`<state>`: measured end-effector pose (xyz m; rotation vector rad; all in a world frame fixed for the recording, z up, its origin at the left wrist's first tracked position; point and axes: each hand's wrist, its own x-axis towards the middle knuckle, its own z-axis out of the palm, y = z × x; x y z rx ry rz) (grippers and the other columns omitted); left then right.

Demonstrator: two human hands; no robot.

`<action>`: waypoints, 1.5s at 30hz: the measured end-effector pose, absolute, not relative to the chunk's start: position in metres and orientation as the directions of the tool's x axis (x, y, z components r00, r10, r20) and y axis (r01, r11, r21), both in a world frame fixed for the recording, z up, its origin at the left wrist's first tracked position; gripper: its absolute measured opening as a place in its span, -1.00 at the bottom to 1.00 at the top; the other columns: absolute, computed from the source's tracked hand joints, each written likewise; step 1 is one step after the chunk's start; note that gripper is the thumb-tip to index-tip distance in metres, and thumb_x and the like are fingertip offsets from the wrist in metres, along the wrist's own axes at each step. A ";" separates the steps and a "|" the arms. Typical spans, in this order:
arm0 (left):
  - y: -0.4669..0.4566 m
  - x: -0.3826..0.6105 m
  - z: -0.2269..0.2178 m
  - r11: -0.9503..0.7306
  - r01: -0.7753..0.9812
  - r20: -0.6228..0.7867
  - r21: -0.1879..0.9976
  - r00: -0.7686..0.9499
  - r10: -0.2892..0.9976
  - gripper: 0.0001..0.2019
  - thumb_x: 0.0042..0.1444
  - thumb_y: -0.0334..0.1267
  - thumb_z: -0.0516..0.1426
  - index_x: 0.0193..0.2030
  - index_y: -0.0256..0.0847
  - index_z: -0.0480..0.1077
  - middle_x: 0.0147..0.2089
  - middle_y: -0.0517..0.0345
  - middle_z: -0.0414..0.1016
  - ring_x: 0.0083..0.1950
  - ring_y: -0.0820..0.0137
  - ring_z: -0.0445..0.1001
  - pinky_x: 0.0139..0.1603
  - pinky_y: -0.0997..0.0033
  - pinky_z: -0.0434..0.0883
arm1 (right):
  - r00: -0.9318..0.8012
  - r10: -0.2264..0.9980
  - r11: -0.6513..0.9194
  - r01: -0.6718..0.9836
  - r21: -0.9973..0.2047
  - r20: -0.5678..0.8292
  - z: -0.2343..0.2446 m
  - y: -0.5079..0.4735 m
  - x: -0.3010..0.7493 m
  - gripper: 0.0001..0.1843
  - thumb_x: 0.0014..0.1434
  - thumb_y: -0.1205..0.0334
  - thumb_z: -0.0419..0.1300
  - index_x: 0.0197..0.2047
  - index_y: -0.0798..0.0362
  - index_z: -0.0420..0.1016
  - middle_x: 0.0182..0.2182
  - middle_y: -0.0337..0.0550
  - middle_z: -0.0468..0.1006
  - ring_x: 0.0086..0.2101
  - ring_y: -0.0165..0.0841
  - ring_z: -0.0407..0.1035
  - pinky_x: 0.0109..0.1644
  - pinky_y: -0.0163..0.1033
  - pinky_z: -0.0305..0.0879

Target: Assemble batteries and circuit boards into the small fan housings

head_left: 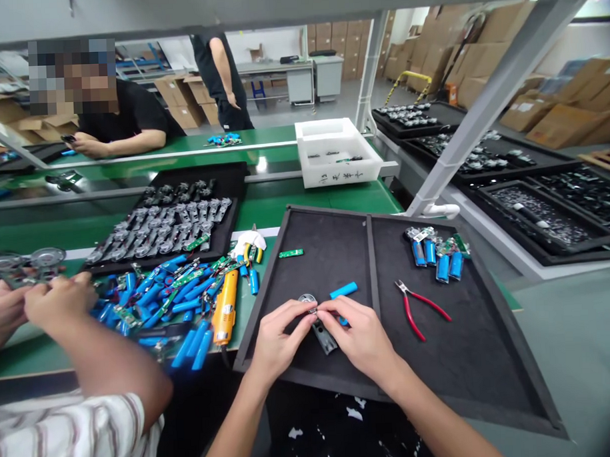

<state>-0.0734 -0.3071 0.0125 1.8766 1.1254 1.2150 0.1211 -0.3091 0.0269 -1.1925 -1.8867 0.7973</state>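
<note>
My left hand (281, 339) and my right hand (359, 333) meet over a black foam tray (330, 254). Between their fingertips they pinch a small dark grey plastic housing (323, 336) fitted with a round metal disc (307, 299). A blue cylindrical cell (344, 290) lies just above my right hand, and a small green circuit board (290, 253) lies farther up the tray. Red-handled wire cutters (418, 309) rest in the tray's right compartment, beside a cluster of blue cells with boards attached (434, 254).
To my left, a co-worker's hands (42, 294) hold disc parts beside a heap of blue cells (162, 300) and a yellow electric screwdriver (225, 308). Black trays of grey parts (164, 220) and a white crate (337, 154) stand beyond; more trays line the right.
</note>
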 end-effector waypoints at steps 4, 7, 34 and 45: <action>-0.308 -0.071 0.014 -0.456 0.324 0.407 0.829 0.210 0.889 -0.79 0.27 -0.41 0.22 0.00 -0.18 0.59 -0.12 0.04 0.64 -0.12 0.35 0.61 -0.08 0.40 0.53 | -0.278 0.918 0.387 0.486 -0.783 0.282 0.024 -0.309 0.121 -0.83 0.42 0.24 0.13 -0.09 -0.03 0.57 -0.29 -0.16 0.59 -0.32 -0.31 0.50 -0.16 -0.24 0.38; -0.311 -0.068 0.013 -0.472 0.344 0.436 0.812 0.180 0.882 -0.78 0.26 -0.44 0.21 -0.01 -0.18 0.59 -0.14 0.06 0.64 -0.14 0.37 0.60 -0.09 0.41 0.52 | -0.270 0.919 0.388 0.493 -0.779 0.286 0.022 -0.310 0.120 -0.82 0.43 0.23 0.12 -0.09 -0.03 0.57 -0.29 -0.16 0.58 -0.32 -0.32 0.50 -0.16 -0.25 0.38; -0.315 -0.062 0.000 -0.249 0.211 0.242 0.945 0.060 0.969 -0.80 0.29 -0.28 0.22 0.00 -0.15 0.61 -0.05 0.00 0.61 -0.06 0.31 0.60 -0.06 0.39 0.54 | -0.234 0.928 0.369 0.460 -0.807 0.291 0.019 -0.309 0.119 -0.85 0.42 0.23 0.12 -0.11 -0.03 0.54 -0.25 -0.16 0.60 -0.28 -0.32 0.50 -0.14 -0.26 0.38; -0.314 -0.063 0.000 -0.260 0.238 0.253 0.936 0.063 0.966 -0.80 0.28 -0.26 0.22 -0.01 -0.15 0.62 -0.07 0.00 0.63 -0.07 0.29 0.61 -0.04 0.36 0.54 | -0.257 0.917 0.395 0.470 -0.789 0.306 0.018 -0.308 0.121 -0.81 0.44 0.19 0.11 -0.10 -0.01 0.56 -0.30 -0.15 0.57 -0.32 -0.31 0.47 -0.20 -0.24 0.36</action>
